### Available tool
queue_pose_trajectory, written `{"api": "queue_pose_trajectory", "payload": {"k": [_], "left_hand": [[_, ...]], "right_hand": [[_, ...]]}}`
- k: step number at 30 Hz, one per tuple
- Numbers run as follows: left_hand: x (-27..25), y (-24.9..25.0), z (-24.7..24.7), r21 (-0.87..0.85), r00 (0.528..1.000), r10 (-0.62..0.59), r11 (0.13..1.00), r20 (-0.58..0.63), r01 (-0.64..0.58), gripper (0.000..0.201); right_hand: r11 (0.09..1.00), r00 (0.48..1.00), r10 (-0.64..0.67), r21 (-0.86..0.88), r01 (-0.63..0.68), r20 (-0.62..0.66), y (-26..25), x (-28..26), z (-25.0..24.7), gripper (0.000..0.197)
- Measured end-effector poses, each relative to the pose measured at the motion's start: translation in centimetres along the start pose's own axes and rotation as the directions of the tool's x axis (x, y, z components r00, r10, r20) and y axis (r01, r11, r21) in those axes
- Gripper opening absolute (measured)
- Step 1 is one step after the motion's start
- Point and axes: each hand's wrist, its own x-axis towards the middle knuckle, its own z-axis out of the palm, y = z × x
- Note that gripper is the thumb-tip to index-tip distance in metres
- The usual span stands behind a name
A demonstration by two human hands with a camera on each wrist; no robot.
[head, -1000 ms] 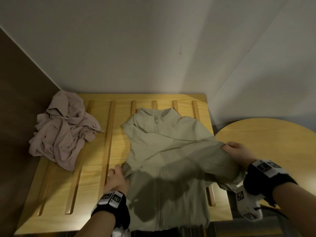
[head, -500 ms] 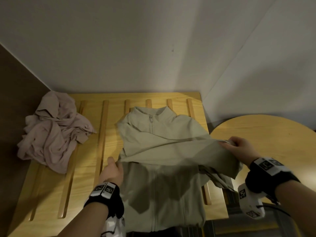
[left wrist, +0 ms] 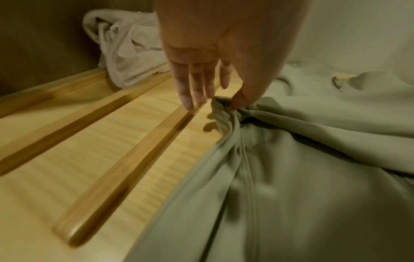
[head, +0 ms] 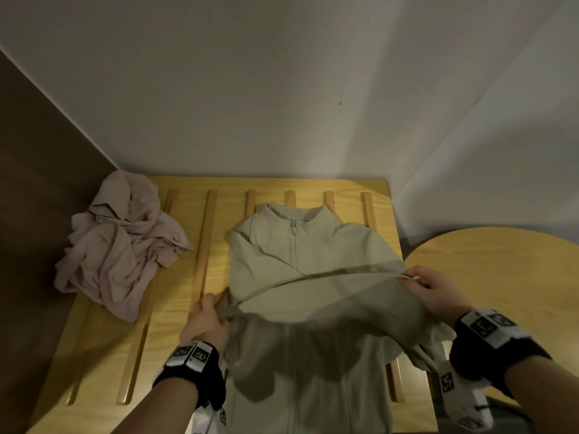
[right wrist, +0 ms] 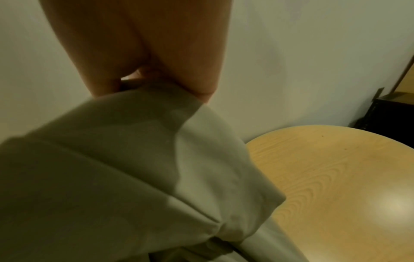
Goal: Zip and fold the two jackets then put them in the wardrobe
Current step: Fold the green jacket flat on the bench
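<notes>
A pale green jacket (head: 291, 245) lies zipped on the slatted wooden bench (head: 175, 308), collar toward the wall. My left hand (head: 203, 321) pinches bunched green cloth (left wrist: 291, 159) at the jacket's left edge between thumb and forefinger (left wrist: 224, 101), the other fingers straight. My right hand (head: 435, 292) grips a lifted layer of the same jacket (right wrist: 134, 159) above the bench's right edge (right wrist: 156, 78). The cloth runs taut between both hands. A crumpled pink jacket (head: 119, 249) sits at the bench's far left (left wrist: 127, 49).
White walls close the bench behind and to the right. A dark brown panel (head: 37, 214) stands on the left. A round wooden table (head: 501, 277) adjoins the bench on the right (right wrist: 336, 177), with dark furniture (right wrist: 389, 113) beyond it.
The layer between my hands has been pulled taut into a straight edge, so more of the chest and zip shows above it. Both hands keep their hold.
</notes>
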Motion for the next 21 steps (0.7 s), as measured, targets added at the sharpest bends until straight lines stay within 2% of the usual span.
{"api": "queue_pose_trajectory", "payload": {"k": [3,5,8,12,14,17,21], "left_hand": [[0.7,1.0,0.1,0.042,0.968,0.249,0.967,0.032,-0.250,0.070],[0.9,1.9,0.4,0.146,0.955,0.292,0.944,0.050,-0.296,0.078],[1.4,2.9,1.0,0.284,0.960,0.273,0.918,0.052,-0.277,0.092],[2.0,3.9,1.0,0.278,0.975,0.204,0.935,0.084,-0.219,0.073],[2.4,4.0,0.3,0.229,0.983,0.170,0.957,0.064,-0.180,0.069],[3.2,3.7,-1.3,0.116,0.994,0.092,0.990,-0.055,-0.085,0.074],[3.2,2.4,-2.9,-0.099,0.980,0.008,0.995,-0.200,-0.028,0.076]], "right_hand": [[1.000,1.000,-0.022,-0.016,0.022,0.000,0.0,0.3,0.0,0.014],[0.999,0.999,-0.048,0.005,0.048,-0.014,-0.1,0.5,-0.1,0.016],[0.996,0.996,-0.085,0.021,0.086,-0.035,-0.5,0.8,-0.5,0.017],[0.992,0.992,-0.113,0.048,0.115,-0.047,-1.5,1.0,-1.5,0.016],[0.990,0.994,-0.105,0.087,0.108,-0.042,-2.0,1.1,-1.8,0.013],[0.984,0.995,-0.091,0.150,0.098,-0.050,-2.2,1.5,-1.9,0.016],[0.978,0.974,-0.169,0.096,0.185,-0.153,-2.3,2.5,-0.8,0.022]]}}
